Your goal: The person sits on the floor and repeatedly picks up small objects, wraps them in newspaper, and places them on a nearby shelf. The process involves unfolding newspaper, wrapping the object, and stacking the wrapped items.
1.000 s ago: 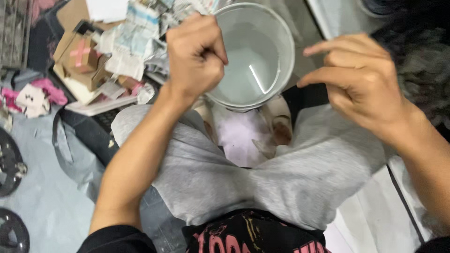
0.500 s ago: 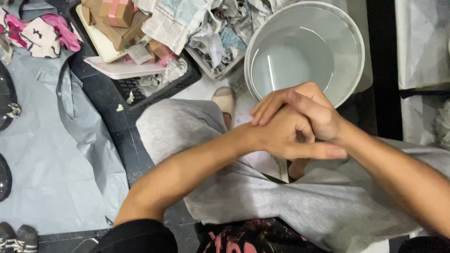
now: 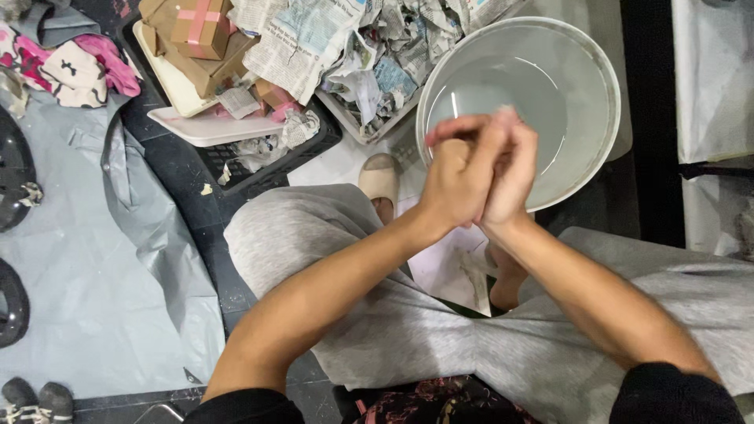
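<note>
White basin (image 3: 597, 102) holding water, left hand (image 3: 455, 184) and right hand (image 3: 512, 177) pressed palm to palm over its near rim, apparently empty, grey trousers (image 3: 330, 251) below, crumpled newspaper (image 3: 369, 47) beside

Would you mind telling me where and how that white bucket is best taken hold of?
Probably by the rim, two-handed. The bucket stands upright and open, with water in it and no handle showing, so grip opposite sides of the rim from above and lift level. Both the left hand and right hand, pressed together, are over its near edge.
</note>
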